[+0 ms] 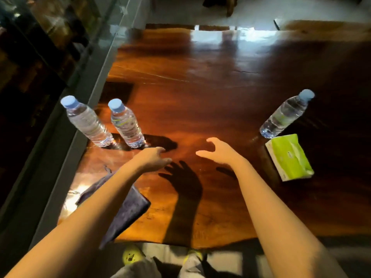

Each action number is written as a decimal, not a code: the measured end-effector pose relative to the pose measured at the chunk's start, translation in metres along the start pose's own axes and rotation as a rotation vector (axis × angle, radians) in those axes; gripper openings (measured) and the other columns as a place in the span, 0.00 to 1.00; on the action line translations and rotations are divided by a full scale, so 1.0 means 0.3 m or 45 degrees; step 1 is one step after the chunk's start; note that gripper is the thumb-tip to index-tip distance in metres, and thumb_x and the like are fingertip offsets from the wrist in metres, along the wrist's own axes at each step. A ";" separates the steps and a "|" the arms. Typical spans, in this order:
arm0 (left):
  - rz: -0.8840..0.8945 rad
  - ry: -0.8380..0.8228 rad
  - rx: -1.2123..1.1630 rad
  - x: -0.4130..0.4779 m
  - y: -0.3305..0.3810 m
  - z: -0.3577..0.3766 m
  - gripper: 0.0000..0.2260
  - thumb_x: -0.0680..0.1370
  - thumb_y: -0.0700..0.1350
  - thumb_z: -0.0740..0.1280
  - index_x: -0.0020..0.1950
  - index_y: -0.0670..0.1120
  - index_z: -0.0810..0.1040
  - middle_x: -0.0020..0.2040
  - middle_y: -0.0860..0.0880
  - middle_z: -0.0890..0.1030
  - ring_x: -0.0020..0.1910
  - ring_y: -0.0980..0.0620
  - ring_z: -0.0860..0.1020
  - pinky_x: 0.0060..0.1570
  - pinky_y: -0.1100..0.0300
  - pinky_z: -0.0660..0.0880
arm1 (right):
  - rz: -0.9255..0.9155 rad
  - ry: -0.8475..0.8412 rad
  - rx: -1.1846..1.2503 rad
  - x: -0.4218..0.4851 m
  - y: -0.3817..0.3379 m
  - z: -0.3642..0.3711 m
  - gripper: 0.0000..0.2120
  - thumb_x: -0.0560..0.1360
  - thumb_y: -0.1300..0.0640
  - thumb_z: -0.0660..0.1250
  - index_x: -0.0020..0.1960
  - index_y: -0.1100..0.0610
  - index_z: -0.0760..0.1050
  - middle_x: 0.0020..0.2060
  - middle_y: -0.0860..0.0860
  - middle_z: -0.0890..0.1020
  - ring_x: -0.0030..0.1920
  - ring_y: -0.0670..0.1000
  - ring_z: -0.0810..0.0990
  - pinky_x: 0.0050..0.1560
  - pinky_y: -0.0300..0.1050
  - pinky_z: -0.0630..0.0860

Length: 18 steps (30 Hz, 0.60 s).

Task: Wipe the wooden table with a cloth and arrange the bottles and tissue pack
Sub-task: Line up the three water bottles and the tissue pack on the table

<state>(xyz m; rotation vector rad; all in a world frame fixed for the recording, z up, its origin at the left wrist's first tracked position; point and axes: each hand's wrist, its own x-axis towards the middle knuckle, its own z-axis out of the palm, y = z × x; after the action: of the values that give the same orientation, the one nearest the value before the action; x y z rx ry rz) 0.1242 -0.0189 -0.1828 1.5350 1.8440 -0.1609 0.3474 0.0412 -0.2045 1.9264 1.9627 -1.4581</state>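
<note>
Two clear water bottles with blue caps stand side by side at the table's left edge, one (87,121) further left and one (125,124) beside it. A third bottle (285,115) stands at the right, just behind a green tissue pack (290,157). A dark grey cloth (128,209) lies on the near left of the wooden table (200,81), partly under my left forearm. My left hand (153,158) hovers open just right of the second bottle, holding nothing. My right hand (217,151) is open over the table's middle, fingers apart.
A glass wall with a grey frame (88,81) runs along the table's left side. The table's near edge (190,244) is at my legs, with my shoes (131,256) on the floor below. A dark object (277,25) lies at the far edge.
</note>
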 end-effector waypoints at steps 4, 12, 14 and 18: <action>0.133 0.034 0.028 0.067 0.248 0.054 0.28 0.78 0.55 0.62 0.74 0.45 0.61 0.71 0.42 0.70 0.70 0.45 0.69 0.65 0.56 0.65 | 0.070 0.253 -0.227 -0.069 0.173 -0.147 0.36 0.71 0.40 0.67 0.73 0.54 0.60 0.71 0.57 0.67 0.70 0.60 0.66 0.68 0.58 0.68; 0.382 0.172 0.009 0.237 0.683 0.213 0.28 0.76 0.53 0.65 0.75 0.53 0.60 0.77 0.44 0.60 0.74 0.44 0.62 0.72 0.50 0.62 | 0.182 0.512 -0.415 -0.134 0.478 -0.356 0.36 0.70 0.38 0.68 0.71 0.55 0.61 0.70 0.57 0.66 0.70 0.61 0.62 0.68 0.57 0.62; 0.491 0.187 -0.058 0.277 0.763 0.233 0.34 0.74 0.52 0.68 0.76 0.52 0.55 0.77 0.45 0.59 0.75 0.45 0.59 0.72 0.49 0.61 | 0.259 0.555 -0.425 -0.140 0.539 -0.386 0.41 0.69 0.37 0.68 0.73 0.54 0.56 0.73 0.57 0.60 0.72 0.63 0.57 0.70 0.60 0.57; 0.634 0.266 -0.272 0.350 0.944 0.243 0.44 0.69 0.50 0.74 0.77 0.48 0.51 0.78 0.48 0.57 0.76 0.49 0.58 0.73 0.52 0.59 | 0.396 0.463 -0.287 -0.125 0.633 -0.419 0.53 0.67 0.37 0.70 0.77 0.50 0.39 0.77 0.58 0.44 0.76 0.66 0.43 0.72 0.67 0.47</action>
<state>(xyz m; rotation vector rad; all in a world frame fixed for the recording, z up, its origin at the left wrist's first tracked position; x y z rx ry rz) 0.4071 0.1081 -0.2020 1.8520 1.5101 0.4281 0.5775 0.0500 -0.2203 2.3776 1.7391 -0.8219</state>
